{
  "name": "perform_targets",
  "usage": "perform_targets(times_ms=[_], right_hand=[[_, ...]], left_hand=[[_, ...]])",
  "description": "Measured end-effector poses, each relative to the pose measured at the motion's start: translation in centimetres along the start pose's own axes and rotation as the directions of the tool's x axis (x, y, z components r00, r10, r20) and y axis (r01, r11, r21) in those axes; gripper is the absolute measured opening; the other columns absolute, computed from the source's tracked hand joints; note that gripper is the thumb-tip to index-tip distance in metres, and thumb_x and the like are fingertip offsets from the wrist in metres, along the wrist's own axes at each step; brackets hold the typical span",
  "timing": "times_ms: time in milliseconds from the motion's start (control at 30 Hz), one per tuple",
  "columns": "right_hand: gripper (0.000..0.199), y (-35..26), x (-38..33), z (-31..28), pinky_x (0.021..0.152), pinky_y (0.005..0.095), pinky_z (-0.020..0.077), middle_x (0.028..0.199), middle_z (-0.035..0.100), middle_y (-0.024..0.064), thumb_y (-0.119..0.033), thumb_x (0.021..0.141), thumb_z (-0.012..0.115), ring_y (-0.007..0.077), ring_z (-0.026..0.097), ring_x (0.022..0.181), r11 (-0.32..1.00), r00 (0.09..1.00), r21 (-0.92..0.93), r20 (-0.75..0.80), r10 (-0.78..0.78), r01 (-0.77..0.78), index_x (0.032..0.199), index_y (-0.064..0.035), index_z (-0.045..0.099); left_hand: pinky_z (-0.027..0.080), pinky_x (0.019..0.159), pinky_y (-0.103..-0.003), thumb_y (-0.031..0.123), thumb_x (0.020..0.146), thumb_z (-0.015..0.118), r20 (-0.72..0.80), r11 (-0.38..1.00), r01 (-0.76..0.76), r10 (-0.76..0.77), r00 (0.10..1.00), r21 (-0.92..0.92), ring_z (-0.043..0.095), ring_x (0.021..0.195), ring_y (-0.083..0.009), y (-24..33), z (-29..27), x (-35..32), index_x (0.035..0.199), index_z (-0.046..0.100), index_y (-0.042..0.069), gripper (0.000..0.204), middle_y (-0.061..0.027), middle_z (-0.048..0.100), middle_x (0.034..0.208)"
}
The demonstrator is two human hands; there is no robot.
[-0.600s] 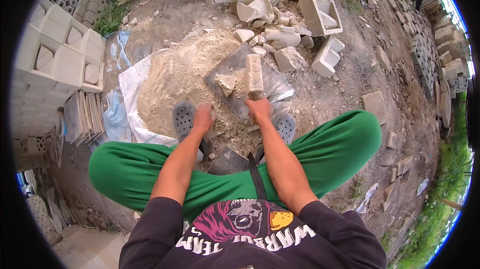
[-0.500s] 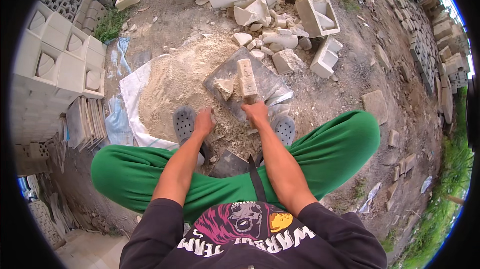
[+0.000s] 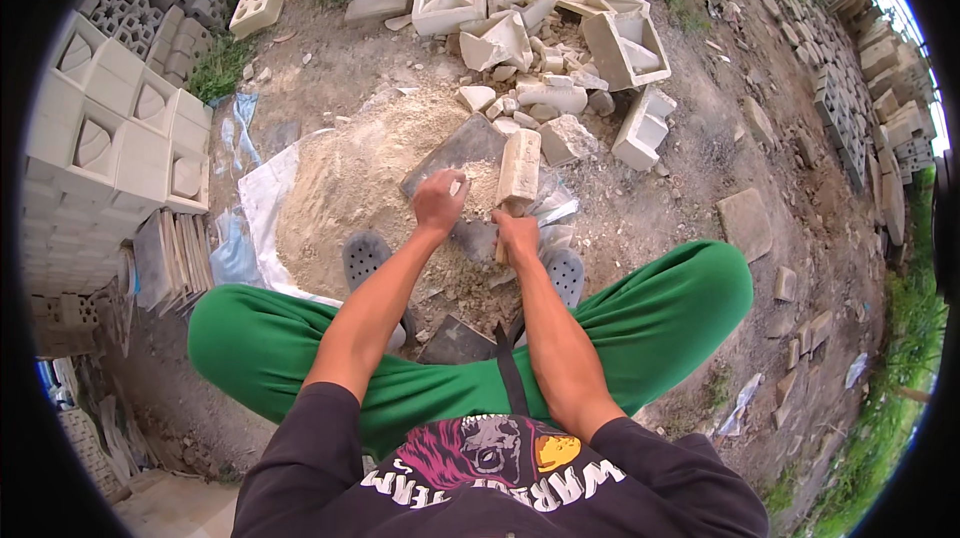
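Gripping rough blocky mallet [image 3: 520, 168], right hand [image 3: 518, 238]; left hand [image 3: 439, 201] curled over slab [image 3: 462, 143], contents unclear.

Soft daylight falls evenly here, shadows faint; glare whitens the right edge, and stacked blocks [image 3: 130, 153] bend toward the black rim.

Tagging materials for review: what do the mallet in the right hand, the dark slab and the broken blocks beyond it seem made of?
Mallet: probably wood, dull and dusty; its head is tan, blocky and worn-looking.
Dark slab: flat, grey-black, dusty; metal, rubber or stone, I can't tell.
Broken blocks: likely cast concrete, matte and unpolished; they're pale, with rough, jagged breaks.
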State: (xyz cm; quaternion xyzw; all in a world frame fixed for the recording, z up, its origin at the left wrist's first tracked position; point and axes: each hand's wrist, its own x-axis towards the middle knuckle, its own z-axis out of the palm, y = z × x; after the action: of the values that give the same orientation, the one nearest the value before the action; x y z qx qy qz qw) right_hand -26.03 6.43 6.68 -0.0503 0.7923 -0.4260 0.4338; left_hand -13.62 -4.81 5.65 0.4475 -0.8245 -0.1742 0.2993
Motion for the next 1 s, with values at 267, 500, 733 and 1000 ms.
perform_targets(times_ms=[267, 500, 733, 1000], right_hand=[[0.033, 1.1, 1.0, -0.9, 0.05, 0.0338, 0.0537, 0.065, 0.067, 0.011, -0.024, 0.069, 0.076, 0.0198, 0.065, 0.051, 0.992, 0.997, -0.102, 0.025, -0.074, 0.076, 0.077, 0.0074, 0.068], [0.032, -0.4, -0.4, 0.4, 0.048, 0.0323, 0.0497, 0.062, 0.065, 0.0089, -0.026, 0.073, 0.077, 0.0176, 0.061, 0.047, 0.962, 0.961, -0.071, 0.1, -0.257, 0.265, 0.082, 0.0031, 0.067], [0.033, 2.9, 2.7, 1.6, 0.05, 0.0341, 0.052, 0.064, 0.066, 0.0092, -0.027, 0.073, 0.078, 0.0177, 0.064, 0.051, 0.852, 0.893, -0.279, 0.049, -0.448, 0.443, 0.085, 0.0019, 0.068], [0.031, -1.2, -1.5, 0.6, 0.052, 0.0337, 0.0524, 0.063, 0.067, 0.0104, -0.025, 0.074, 0.075, 0.0185, 0.066, 0.053, 0.957, 0.958, -0.064, 0.073, -0.278, 0.283, 0.082, 0.0034, 0.067]], left_hand=[[0.044, 0.091, -0.041, 0.025, 0.083, 0.069, 0.252, 0.985, -0.084, 0.043, 0.967, 0.153, 0.067, 0.094, -0.0251, -1.6, 1.5, 0.3, 0.089, 0.073, 0.015, 0.013, -0.0063, 0.073, 0.094], [0.043, 0.092, -0.04, 0.027, 0.084, 0.068, 0.227, 0.988, 0.108, -0.131, 0.965, 0.111, 0.067, 0.093, -0.0249, -1.9, 1.0, 0.3, 0.09, 0.075, 0.013, 0.016, -0.0075, 0.074, 0.092], [0.043, 0.095, -0.04, 0.026, 0.082, 0.07, 0.257, 0.997, -0.004, -0.015, 0.966, 0.074, 0.068, 0.098, -0.0236, -1.7, 1.8, 0.3, 0.099, 0.077, 0.018, 0.02, -0.0025, 0.075, 0.1], [0.042, 0.094, -0.041, 0.021, 0.083, 0.068, 0.256, 0.991, 0.08, -0.105, 0.961, 0.107, 0.068, 0.093, -0.024, -3.0, 1.0, -0.2, 0.098, 0.075, 0.018, 0.017, -0.0053, 0.074, 0.093]])
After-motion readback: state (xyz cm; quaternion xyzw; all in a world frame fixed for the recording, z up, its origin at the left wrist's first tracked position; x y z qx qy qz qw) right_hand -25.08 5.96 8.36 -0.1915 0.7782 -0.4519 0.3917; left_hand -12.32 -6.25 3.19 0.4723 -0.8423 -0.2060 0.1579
